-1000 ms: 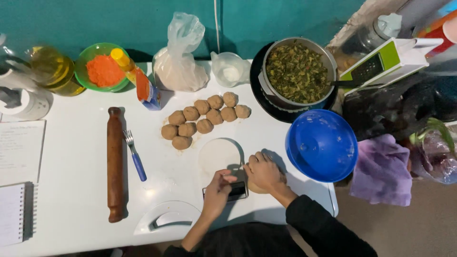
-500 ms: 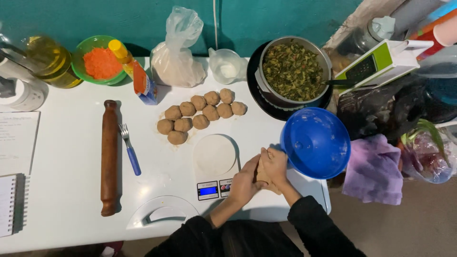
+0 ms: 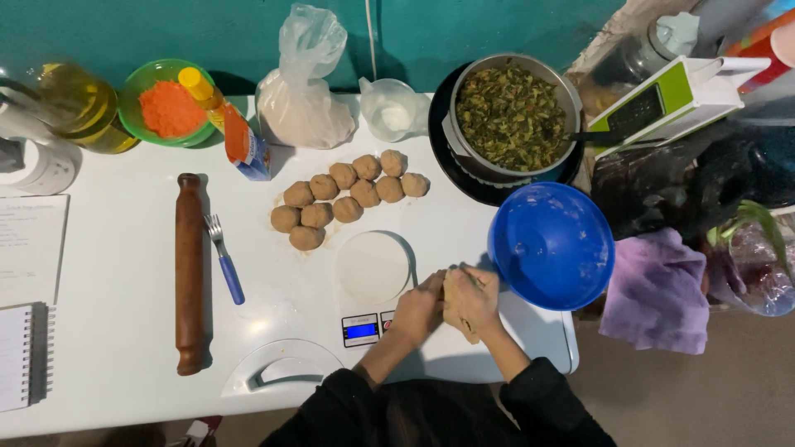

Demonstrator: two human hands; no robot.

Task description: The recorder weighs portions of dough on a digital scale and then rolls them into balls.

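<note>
Both hands close around one lump of brown dough (image 3: pixel 460 319), palm against palm: the left hand (image 3: pixel 418 308) cups it from one side and the right hand (image 3: pixel 474 298) covers it from the other, fingers curled over the top. Pressed together this way the grip looks like that of someone rolling a portion between the palms to round it. Only a sliver of the lump shows at the lower edge between the palms; what can be seen is tan, matt and smooth, the same colour as the finished pieces further off.

The hands hover just above the white tabletop (image 3: pixel 116 331), right beside the small digital kitchen scale (image 3: pixel 371 281), whose round white platform is bare and whose blue display faces the person, handy for weighing each portion. Touching distance to the right sits the blue bowl (image 3: pixel 551 245), dusted inside with flour and seemingly empty.

Beyond the scale lie ten dough balls (image 3: pixel 344 199) in two loose rows, touching one another, similar in size and slightly uneven in roundness. Behind them a metal pot of chopped green filling (image 3: pixel 507 116) stands on a dark plate. A tied plastic bag of flour (image 3: pixel 300 103) and a small clear cup (image 3: pixel 392 112) stand at the back edge. To the left, well apart from the hands, a wooden rolling pin (image 3: pixel 189 273) and a blue-handled fork (image 3: pixel 224 258) lie parallel.
</note>
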